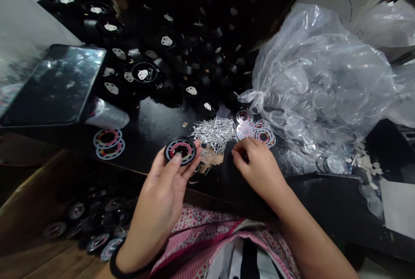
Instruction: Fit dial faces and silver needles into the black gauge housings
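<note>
My left hand (167, 179) is closed around a round black gauge (180, 151), its thumb lying on the printed dial and its fingers behind the rim. To the right, my right hand (256, 164) hovers low over the black table, fingers curled in and thumb near the fingertips. What it pinches, if anything, I cannot make out. Between and beyond both hands lies a heap of thin white pointers (215, 134). Several loose printed dial discs (263, 135) lie just past my right fingers. Two more dial discs (110, 144) rest at the left.
Black gauge housings (142, 73) with pale plates are piled at the back. A clear plastic bag (324, 71) of transparent discs bulges at the right. On the left sit a dark tray (55, 84) and a plastic-wrapped roll (108, 114). Gauges (97, 242) lie in a box below.
</note>
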Action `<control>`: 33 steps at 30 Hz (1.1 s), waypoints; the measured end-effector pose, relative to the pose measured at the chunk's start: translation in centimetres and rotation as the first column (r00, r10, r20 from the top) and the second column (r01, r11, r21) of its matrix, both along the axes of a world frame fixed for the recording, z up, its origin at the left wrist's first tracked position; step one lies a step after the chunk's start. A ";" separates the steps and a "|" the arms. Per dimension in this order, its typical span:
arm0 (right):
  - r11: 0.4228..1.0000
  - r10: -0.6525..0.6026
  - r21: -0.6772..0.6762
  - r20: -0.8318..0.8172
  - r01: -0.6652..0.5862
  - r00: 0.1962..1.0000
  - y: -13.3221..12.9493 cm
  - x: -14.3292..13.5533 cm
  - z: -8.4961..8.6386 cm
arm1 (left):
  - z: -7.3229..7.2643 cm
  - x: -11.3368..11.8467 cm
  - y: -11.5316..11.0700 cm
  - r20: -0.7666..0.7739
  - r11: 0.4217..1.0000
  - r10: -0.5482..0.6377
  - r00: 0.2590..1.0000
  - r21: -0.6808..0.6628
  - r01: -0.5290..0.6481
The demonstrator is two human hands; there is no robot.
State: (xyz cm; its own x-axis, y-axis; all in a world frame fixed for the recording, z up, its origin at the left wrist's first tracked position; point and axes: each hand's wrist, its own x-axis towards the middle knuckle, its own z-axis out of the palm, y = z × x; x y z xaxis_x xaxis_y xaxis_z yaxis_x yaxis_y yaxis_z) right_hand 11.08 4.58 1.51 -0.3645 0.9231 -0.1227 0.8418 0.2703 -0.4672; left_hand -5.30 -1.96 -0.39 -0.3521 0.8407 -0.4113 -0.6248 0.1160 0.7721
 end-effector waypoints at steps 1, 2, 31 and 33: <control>1.000 0.014 -0.016 -0.005 -0.014 1.000 -0.1 0.2 0.1 | -0.1 -0.1 -0.2 0.008 1.000 -0.012 1.000 -0.014 0.013; 0.999 0.039 -0.030 -0.001 -0.039 0.999 -0.2 0.3 0.3 | -0.2 -0.2 -0.5 0.019 0.999 -0.026 0.999 -0.026 0.027; 0.967 0.216 0.124 0.068 -0.223 0.974 -1.0 -1.4 0.4 | 0.4 1.3 -0.5 0.112 0.993 -0.116 0.987 -0.012 0.118; 0.965 0.203 0.152 0.078 -0.213 0.976 -1.3 -0.7 0.6 | 0.5 1.3 -0.4 0.125 0.991 -0.128 0.984 -0.009 0.130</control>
State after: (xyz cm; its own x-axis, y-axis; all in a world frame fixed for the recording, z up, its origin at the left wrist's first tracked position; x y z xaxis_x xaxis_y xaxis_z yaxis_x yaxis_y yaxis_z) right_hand 10.35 3.29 2.12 -0.5469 0.8372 -0.0094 0.7849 0.5087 -0.3538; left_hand -3.98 -2.38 0.11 -0.1865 0.8682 -0.4599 -0.6947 0.2145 0.6866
